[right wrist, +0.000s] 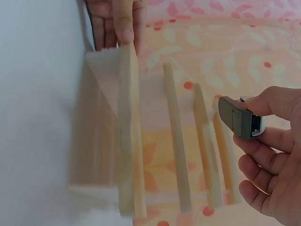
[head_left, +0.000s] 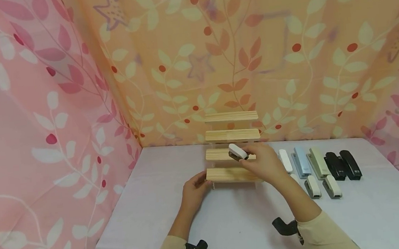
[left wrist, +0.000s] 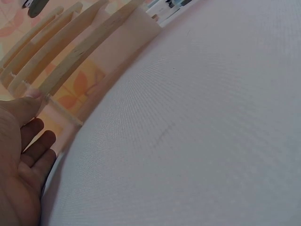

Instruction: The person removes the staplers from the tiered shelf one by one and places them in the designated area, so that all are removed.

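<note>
A stepped display rack (head_left: 231, 173) with pale wooden shelves and clear side panels stands on the table near the back wall. My left hand (head_left: 193, 191) holds its left end, the thumb on the end of the lowest shelf and the other fingers beside the side panel. Between thumb and fingers, my right hand (head_left: 266, 164) pinches a small stapler (head_left: 237, 151), white on one side and grey-green on the other (right wrist: 235, 116). It is held in the air in front of the middle shelves, whose surfaces carry nothing.
Right of the rack, larger staplers stand in a row: white (head_left: 285, 161), light blue (head_left: 302, 162), pale green (head_left: 318, 163) and two black (head_left: 350, 165). Small white staplers (head_left: 313, 187) lie in front of them. Patterned cloth (head_left: 179, 62) hangs behind the white table (head_left: 140, 226).
</note>
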Motion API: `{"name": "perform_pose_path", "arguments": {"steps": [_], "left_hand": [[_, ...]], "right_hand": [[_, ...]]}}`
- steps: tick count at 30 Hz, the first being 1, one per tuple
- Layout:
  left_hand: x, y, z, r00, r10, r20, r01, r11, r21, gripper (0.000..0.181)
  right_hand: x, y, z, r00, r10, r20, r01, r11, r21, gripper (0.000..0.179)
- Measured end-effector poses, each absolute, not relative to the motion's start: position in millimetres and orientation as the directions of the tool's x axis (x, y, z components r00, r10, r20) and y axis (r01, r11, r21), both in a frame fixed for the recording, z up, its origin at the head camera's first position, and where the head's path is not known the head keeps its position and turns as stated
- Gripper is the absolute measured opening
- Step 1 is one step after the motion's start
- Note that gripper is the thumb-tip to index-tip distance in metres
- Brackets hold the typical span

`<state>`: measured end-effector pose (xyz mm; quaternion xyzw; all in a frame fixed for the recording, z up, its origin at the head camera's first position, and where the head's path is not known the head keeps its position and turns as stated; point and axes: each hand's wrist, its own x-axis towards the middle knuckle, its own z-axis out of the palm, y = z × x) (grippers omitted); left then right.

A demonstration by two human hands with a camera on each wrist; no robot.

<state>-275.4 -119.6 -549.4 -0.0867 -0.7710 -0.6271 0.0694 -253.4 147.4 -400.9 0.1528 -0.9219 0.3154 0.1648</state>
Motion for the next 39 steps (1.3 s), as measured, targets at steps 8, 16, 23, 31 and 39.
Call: {"name": "perform_pose_path", "arguments": {"steps": [8, 16, 23, 31, 39], "left_hand": [[-274.9, -119.9, -548.3, -0.977, 0.051, 0.209, 0.215, 0.23, 0.949, 0.048], [-274.9, -120.1, -550.2, -0.979, 0.051, 0.199, 0.205, 0.226, 0.952, 0.05], [-275.1, -120.2, -549.5, -0.983, 0.049, 0.178, 0.185, 0.216, 0.959, 0.05], [-273.5, -119.1, -547.3, -0.976, 0.039, 0.214, 0.217, 0.196, 0.956, 0.048], [-274.2, -118.7, -548.2, -0.975, 0.045, 0.217, 0.222, 0.213, 0.952, 0.048]], "right_hand": [[-242.1, 178.2, -397.7, -0.901, -0.168, 0.4, -0.369, 0.781, -0.504, 0.032], [-231.1, 209.1, -397.6, -0.917, -0.132, 0.377, -0.316, 0.817, -0.482, 0.03], [-221.1, 234.8, -402.7, -0.934, -0.076, 0.349, -0.244, 0.85, -0.467, 0.038], [-209.6, 262.3, -409.3, -0.948, -0.029, 0.318, -0.179, 0.873, -0.454, 0.045], [-198.8, 294.6, -416.2, -0.951, 0.025, 0.308, -0.119, 0.89, -0.441, 0.052]]}}
